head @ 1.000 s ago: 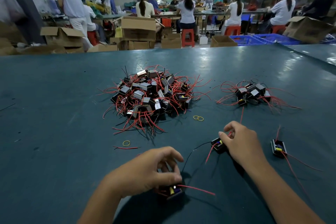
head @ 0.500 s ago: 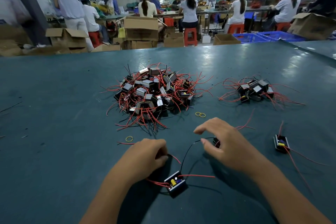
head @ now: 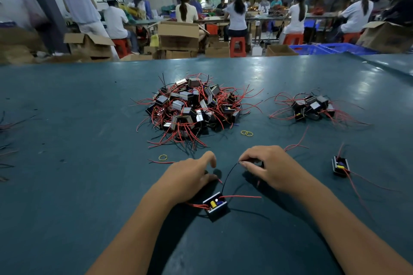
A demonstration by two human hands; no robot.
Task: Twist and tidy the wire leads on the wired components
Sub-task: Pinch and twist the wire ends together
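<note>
A small black wired component (head: 215, 206) with a yellow part on top lies on the green table (head: 78, 185) between my hands. Its black lead (head: 226, 177) curves up to my right hand (head: 271, 168), which pinches the lead's tip between thumb and fingertip. My left hand (head: 190, 177) rests curled just left of the component, and the component's red leads (head: 193, 205) run under it; a red tip shows at its fingers. Another red lead (head: 243, 196) lies loose to the right. A dark part under my right hand is mostly hidden.
A big pile of wired components (head: 192, 107) sits mid-table and a smaller pile (head: 312, 107) at the right. One lone component (head: 340, 165) lies far right. Yellow rubber bands (head: 247, 133) and another band (head: 163, 157) lie loose. Seated workers and cardboard boxes fill the background.
My left hand let go of the component body and moved up onto its red leads. My right hand left the second component and took the black lead's tip.
</note>
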